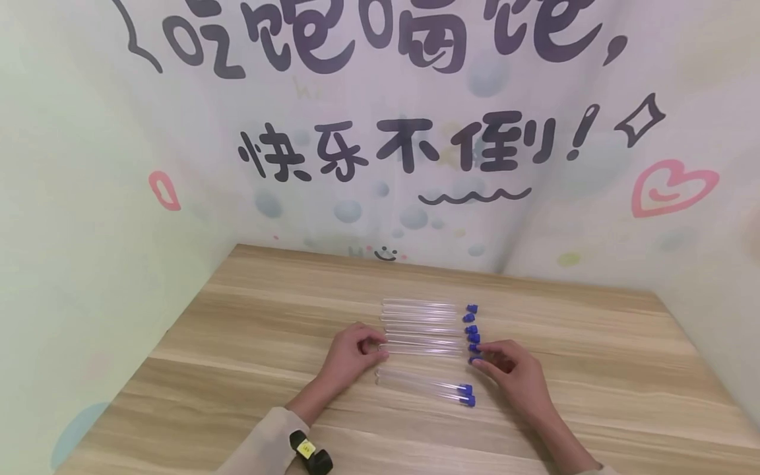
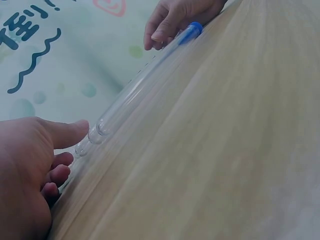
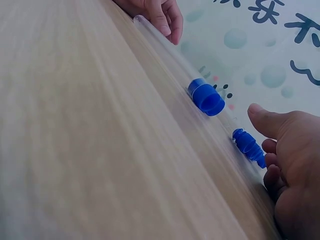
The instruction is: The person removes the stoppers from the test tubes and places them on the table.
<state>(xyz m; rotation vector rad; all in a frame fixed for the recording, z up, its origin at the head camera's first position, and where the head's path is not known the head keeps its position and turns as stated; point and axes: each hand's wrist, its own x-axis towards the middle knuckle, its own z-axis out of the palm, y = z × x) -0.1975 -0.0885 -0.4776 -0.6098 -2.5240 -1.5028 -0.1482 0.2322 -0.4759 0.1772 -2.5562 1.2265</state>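
Observation:
Several clear test tubes [image 1: 418, 330] lie side by side on the wooden table, their rounded ends to the left. Loose blue caps [image 1: 471, 329] form a column just off their right ends. Two more tubes, fitted with blue caps [image 1: 467, 400], lie nearer the front. My left hand [image 1: 350, 356] is at the rounded ends of the nearest uncapped tubes, thumb and forefinger apart around them. Across from it, my right hand [image 1: 516, 376] has its forefinger and thumb at the two nearest loose caps [image 3: 247, 145]. In the right wrist view its thumb stands away from the fingers.
The wooden table [image 1: 267, 297] runs back to a printed cloth [image 1: 356, 218] with dark lettering, which also hangs along both sides. A black strap device with a yellow label [image 1: 306, 450] sits at the left wrist.

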